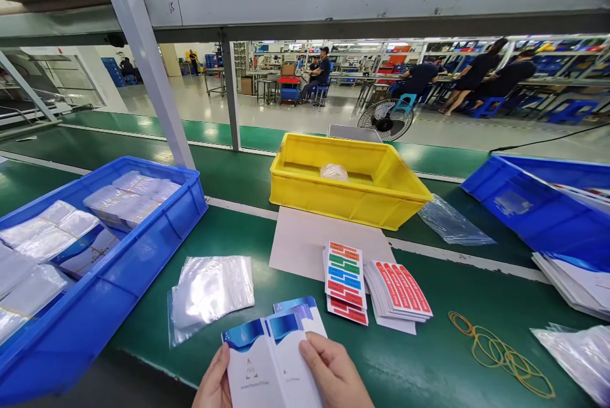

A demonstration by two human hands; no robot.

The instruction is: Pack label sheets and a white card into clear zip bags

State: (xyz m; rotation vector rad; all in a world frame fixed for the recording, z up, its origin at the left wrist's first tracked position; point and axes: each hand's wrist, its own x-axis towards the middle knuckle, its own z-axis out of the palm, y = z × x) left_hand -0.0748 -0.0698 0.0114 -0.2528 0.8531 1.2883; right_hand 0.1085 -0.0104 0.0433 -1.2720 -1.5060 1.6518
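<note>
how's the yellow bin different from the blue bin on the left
The yellow bin holds only one small clear bag; the blue bin is nearly full of bagged packs. The yellow bin sits farther off, centre; the blue bin sits near, beside the left hand. Both are open plastic crates on the green belt.

Bare green belt (429, 357) between sticker stacks (376, 284) and rubber bands (500, 351)
</note>
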